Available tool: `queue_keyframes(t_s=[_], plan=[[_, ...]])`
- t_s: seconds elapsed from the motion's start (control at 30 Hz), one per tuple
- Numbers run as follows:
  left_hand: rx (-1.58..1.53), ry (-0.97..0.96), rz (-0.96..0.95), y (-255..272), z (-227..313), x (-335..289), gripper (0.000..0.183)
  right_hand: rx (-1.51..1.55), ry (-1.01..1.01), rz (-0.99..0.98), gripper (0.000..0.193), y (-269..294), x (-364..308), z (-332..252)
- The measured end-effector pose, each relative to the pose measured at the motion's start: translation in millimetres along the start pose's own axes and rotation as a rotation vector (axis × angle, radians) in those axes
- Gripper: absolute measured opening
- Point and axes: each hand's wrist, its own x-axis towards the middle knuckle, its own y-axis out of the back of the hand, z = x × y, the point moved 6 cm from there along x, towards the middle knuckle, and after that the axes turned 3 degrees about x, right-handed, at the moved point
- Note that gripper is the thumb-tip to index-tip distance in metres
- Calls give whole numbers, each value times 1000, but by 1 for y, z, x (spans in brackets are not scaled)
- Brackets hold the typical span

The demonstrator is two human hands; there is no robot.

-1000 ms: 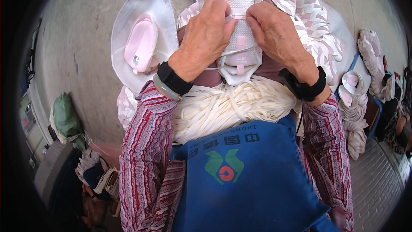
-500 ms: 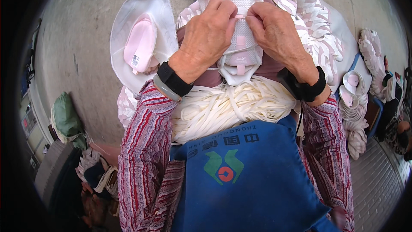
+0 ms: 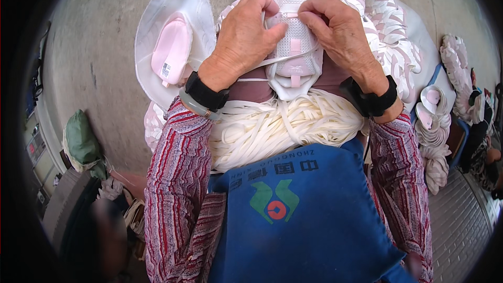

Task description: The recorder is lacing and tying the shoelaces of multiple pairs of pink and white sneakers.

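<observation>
holding a white and pink shoe upper in front of me above my lap, i have its long axis running straight away from my body, the narrow end toward me and the wide mesh part pointing off toward the grey concrete floor. a thin white lace trails from it across toward my left wrist. under it, on my lap, lies a thick bundle of white laces, resting on the top edge of my blue apron. to the left on the floor sits a white round sheet with a pink insole on it. behind and to the right of the shoe upper is a heap of more white and pink uppers, and stacks of pink insoles stand further right. a green bag lies at the far left. my left hand is curled shut, its fingers pinched on the left side of the shoe upper near the top. my right hand is also closed, fingertips pinching the middle of the upper just beside my left fingers.
</observation>
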Motion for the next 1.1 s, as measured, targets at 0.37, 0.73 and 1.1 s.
queue_keyframes(t_s=[0.37,0.73,1.1], plan=[[-40,106,-50,-3,-6,-4,30,-57,-36,18,9,-2,-1,-10],[-39,79,18,-4,-3,-6,24,-197,97,83,11,-7,-6,-26],[-26,60,41,-3,4,-7,23,-279,6,42,9,-3,-14,-26]])
